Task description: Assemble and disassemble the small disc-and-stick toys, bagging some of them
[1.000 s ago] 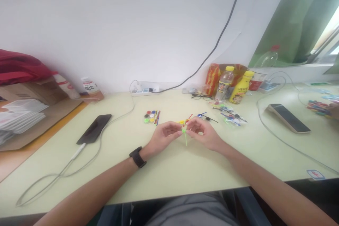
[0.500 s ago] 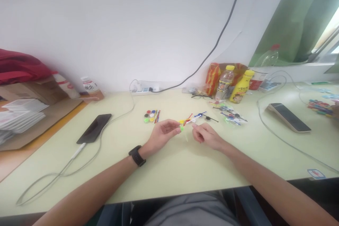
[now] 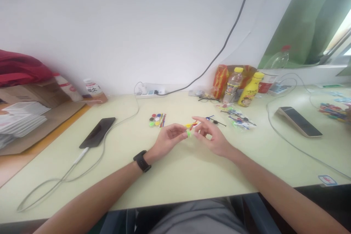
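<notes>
Over the middle of the table, my left hand point(image 3: 170, 139) pinches a small bright green plastic piece point(image 3: 189, 134) between thumb and fingertips. My right hand point(image 3: 214, 138) is close on its right, index finger stretched out and thumb apart from it, the thumb tip near the green piece. Whether they touch I cannot tell. Just behind the fingertips lie yellow and red plastic pieces point(image 3: 194, 125), partly covered by my right hand. A blue piece point(image 3: 208, 118) and a black disc with a thin stick point(image 3: 215, 122) lie beyond that hand.
Several coloured discs point(image 3: 157, 119) and thin sticks point(image 3: 162, 120) lie beyond my left hand. Bagged pieces point(image 3: 242, 121) are at right, below a yellow bottle point(image 3: 250, 89) and a clear bottle point(image 3: 233, 86). A phone point(image 3: 97, 132) with a cable lies left, another phone point(image 3: 300, 121) right.
My right hand has moved slightly left toward the green piece and its curled fingers have spread. The pale green stick seen below the piece no longer shows clearly. My left hand has stayed put.
</notes>
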{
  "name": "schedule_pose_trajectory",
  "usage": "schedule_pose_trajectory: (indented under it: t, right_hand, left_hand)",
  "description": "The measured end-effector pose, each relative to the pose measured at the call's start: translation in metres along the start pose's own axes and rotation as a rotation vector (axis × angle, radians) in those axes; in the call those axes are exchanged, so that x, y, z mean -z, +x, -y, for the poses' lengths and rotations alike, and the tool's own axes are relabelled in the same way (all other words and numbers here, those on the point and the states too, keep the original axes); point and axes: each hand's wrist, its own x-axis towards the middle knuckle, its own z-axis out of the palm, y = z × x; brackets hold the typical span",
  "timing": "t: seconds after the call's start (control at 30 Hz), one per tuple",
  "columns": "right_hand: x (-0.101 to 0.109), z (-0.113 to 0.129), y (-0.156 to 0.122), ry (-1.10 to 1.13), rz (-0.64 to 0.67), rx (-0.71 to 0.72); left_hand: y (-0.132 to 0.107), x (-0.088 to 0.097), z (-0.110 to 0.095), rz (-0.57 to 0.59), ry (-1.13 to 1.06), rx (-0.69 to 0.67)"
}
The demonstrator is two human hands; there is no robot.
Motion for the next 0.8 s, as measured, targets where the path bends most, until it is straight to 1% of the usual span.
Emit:
schedule_pose_trajectory:
  t: [0.2, 0.43, 0.6, 0.8]
  right_hand:
    - [0.0005, -0.0025, -0.0013, -0.055, -0.053, 0.042]
    - [0.0009, -0.0024, -0.0030, -0.113, 0.002, 0.065]
    - [0.0014, 0.0005, -0.0031, -0.122, -0.003, 0.065]
    - [0.0008, -0.0025, -0.0042, -0.174, -0.006, 0.084]
  left_hand:
    - [-0.0004, -0.0002, -0.0018, -0.007, -0.015, 0.021]
    - [-0.0004, -0.0010, -0.0027, -0.016, -0.022, 0.025]
    - [-0.0006, -0.0003, -0.0029, -0.004, -0.031, 0.021]
    - [-0.0002, -0.0011, -0.0041, -0.008, -0.053, 0.034]
